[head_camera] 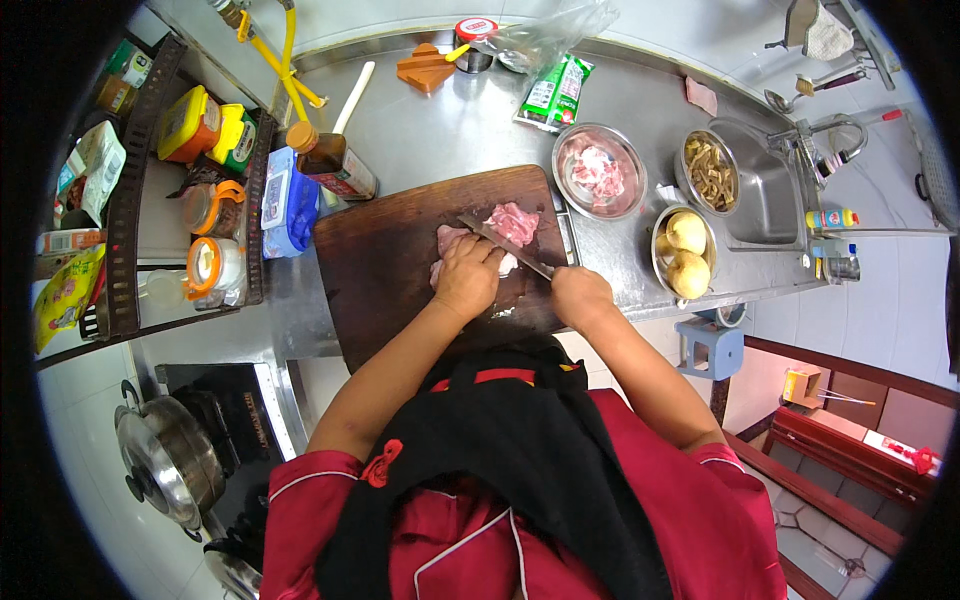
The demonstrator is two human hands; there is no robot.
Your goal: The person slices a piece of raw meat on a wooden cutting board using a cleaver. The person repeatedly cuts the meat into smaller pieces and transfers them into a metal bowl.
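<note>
A dark wooden cutting board (382,277) lies on the steel counter before me. My right hand (581,295) is closed around the handle of a kitchen knife (517,253), whose blade runs up and leftwards across raw meat. Flat on the meat's left part (448,237), just beside the blade, presses my left hand (469,276), fingers together. Another pink piece of meat (515,223) lies on the blade's far side. More raw meat (596,176) is in a steel bowl (639,187) just beyond the board's right corner. The knife's cutting edge is hard to see.
Right of the board stand a bowl of peeled round produce (686,232), a bowl of brown strips (709,171) and a sink (765,195). A brown bottle (337,165) and a blue wipes pack (283,202) stand left. Behind are a green packet (555,94) and a red-lidded jar (475,46).
</note>
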